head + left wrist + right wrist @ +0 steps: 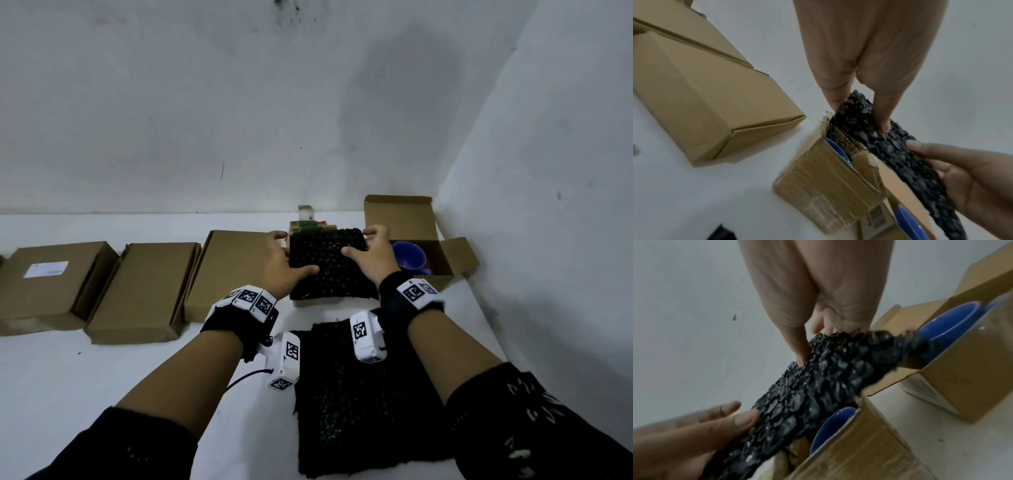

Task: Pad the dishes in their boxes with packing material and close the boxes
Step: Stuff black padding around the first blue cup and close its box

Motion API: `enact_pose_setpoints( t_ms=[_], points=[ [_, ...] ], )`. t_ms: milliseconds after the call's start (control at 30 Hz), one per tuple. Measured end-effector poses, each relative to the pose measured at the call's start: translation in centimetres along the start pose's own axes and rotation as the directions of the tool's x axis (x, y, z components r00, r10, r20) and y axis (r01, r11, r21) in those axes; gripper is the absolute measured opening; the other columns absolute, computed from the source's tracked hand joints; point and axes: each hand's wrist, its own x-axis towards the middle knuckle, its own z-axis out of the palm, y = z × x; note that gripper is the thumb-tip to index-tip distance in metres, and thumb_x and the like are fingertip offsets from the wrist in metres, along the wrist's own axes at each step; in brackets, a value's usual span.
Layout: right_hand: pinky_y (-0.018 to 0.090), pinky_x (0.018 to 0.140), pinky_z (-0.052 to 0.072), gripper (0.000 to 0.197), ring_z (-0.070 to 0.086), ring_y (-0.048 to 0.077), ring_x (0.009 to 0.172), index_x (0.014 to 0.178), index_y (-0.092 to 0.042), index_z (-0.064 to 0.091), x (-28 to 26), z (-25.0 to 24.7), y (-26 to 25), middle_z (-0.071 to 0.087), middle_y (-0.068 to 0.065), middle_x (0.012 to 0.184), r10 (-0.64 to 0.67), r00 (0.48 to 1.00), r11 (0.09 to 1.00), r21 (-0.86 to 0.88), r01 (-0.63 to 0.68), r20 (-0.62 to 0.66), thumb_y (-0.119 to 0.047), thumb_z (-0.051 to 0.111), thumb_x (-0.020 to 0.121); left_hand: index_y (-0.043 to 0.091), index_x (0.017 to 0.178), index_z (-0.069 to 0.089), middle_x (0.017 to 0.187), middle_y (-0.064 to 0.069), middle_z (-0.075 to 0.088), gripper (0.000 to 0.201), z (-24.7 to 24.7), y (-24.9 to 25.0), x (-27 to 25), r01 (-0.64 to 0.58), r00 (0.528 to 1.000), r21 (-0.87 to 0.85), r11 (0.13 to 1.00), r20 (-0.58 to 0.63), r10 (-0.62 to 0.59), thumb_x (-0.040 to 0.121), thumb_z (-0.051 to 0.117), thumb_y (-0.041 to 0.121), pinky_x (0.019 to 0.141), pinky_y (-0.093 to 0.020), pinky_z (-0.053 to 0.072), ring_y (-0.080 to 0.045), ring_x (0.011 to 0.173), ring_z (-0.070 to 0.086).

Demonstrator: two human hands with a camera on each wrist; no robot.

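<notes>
Mid-task, by the look of it. Three brown cardboard boxes in a row to the left, flaps down: far-left box [51, 277] with a white label, middle box [142, 289], third box [233, 270] just left of the hands. Presumably padded and shut already, though contents hidden.

Being worked now: torn carton [828, 183] at centre, open, with a blue dish [840, 154] on edge inside and a sheet of black bubble wrap [327, 263] spread over its top. Left hand [286, 265] gripping the sheet's left edge, thumb on top and fingers curled over the far corner; right hand [373, 255] pinching the right edge the same way. Sheet not yet tucked in, flaps still up.

Still left: open box [416, 240] at far right by the wall, lid raised, a blue mug [409, 258] inside with no padding showing. Second sheet of bubble wrap [363, 397] lying flat on the white table [102, 377], near, between the forearms, likely meant for that one.

Count: five boxes, three shut and two open. Two sheets of black wrap. Two blue dishes showing for certain; a further blue edge low in the left wrist view, perhaps another dish, unclear. Small coloured items [308, 219] behind the carton, too blurred to name.
</notes>
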Motion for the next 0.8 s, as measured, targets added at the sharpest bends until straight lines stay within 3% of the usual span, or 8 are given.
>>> enact_pose_setpoints(
  t_ms=[133,200,267,333,400,533,667,800],
  points=[
    [0.025,0.092,0.039,0.033,0.048,0.02,0.105,0.107,-0.01,0.052,2.3,1.5,0.4,0.047,0.006,0.114,-0.228,0.973,0.924,-0.317,0.212,-0.014,-0.02,0.071,0.081,0.016,0.114,0.047,0.109,-0.001,0.053,0.047,-0.2,-0.4,2.0,-0.073,0.995,0.283,0.956,-0.051,0.091,0.076,0.075,0.013,0.083,-0.027,0.044,-0.015,0.099,0.052],
    [0.022,0.096,0.031,0.031,0.041,0.019,0.11,0.107,-0.014,0.058,2.4,1.8,0.5,0.043,0.006,0.116,-0.383,0.924,0.808,-0.477,0.346,0.023,-0.026,0.07,0.082,0.014,0.117,0.052,0.113,-0.001,0.055,0.046,-0.2,-0.7,2.8,-0.069,0.994,0.347,0.935,-0.053,0.093,0.077,0.075,0.015,0.085,-0.023,0.04,-0.014,0.102,0.052],
    [0.031,0.098,0.035,0.029,0.042,0.02,0.11,0.107,-0.017,0.061,2.4,2.1,1.2,0.046,0.004,0.114,-0.46,0.872,0.673,-0.574,0.466,0.169,-0.032,0.067,0.083,0.013,0.119,0.054,0.117,-0.004,0.057,0.049,0.0,-1.1,3.5,-0.068,0.994,0.367,0.928,-0.052,0.094,0.075,0.076,0.014,0.089,-0.024,0.041,-0.019,0.108,0.054],
    [0.04,0.095,0.039,0.025,0.047,0.021,0.107,0.105,-0.021,0.056,2.3,2.4,1.9,0.05,0.001,0.11,-0.401,0.854,0.596,-0.613,0.518,0.332,-0.037,0.062,0.086,0.01,0.12,0.053,0.12,-0.007,0.057,0.052,0.3,-1.4,3.8,-0.081,0.993,0.413,0.907,-0.046,0.11,0.074,0.076,0.012,0.09,-0.021,0.038,-0.021,0.112,0.053],
    [0.041,0.09,0.039,0.022,0.049,0.021,0.102,0.101,-0.022,0.049,2.2,2.5,2.5,0.051,-0.001,0.105,-0.327,0.842,0.571,-0.62,0.538,0.429,-0.039,0.056,0.09,0.008,0.122,0.053,0.123,-0.008,0.056,0.053,0.4,-1.4,3.9,-0.107,0.989,0.476,0.873,-0.041,0.143,0.075,0.076,0.012,0.09,-0.019,0.036,-0.021,0.115,0.051],
    [0.038,0.09,0.028,0.028,0.045,0.02,0.104,0.096,-0.02,0.053,2.3,2.4,3.3,0.057,-0.001,0.102,-0.27,0.798,0.441,-0.668,0.6,0.539,-0.046,0.042,0.096,0.008,0.127,0.05,0.128,-0.01,0.051,0.055,0.6,-1.4,4.0,-0.144,0.985,0.589,0.795,0.008,0.173,0.078,0.074,0.014,0.097,-0.027,0.037,-0.024,0.119,0.048],
    [0.037,0.091,0.024,0.038,0.042,0.02,0.109,0.1,-0.018,0.064,2.3,2.1,4.2,0.051,0.001,0.112,-0.215,0.736,0.332,-0.66,0.674,0.643,-0.047,0.039,0.096,0.014,0.129,0.049,0.13,-0.008,0.051,0.053,0.8,-1.6,4.3,-0.204,0.973,0.742,0.639,0.084,0.213,0.08,0.07,0.023,0.099,-0.032,0.038,-0.025,0.12,0.045],
    [0.039,0.093,0.019,0.038,0.041,0.022,0.111,0.103,-0.017,0.064,2.3,1.8,4.6,0.051,0.001,0.111,-0.29,0.718,0.297,-0.654,0.696,0.633,-0.047,0.041,0.095,0.019,0.125,0.053,0.125,-0.007,0.048,0.052,0.3,-2.2,4.5,-0.234,0.965,0.835,0.498,0.137,0.224,0.079,0.069,0.037,0.099,-0.034,0.037,-0.025,0.119,0.038]
  ],
)
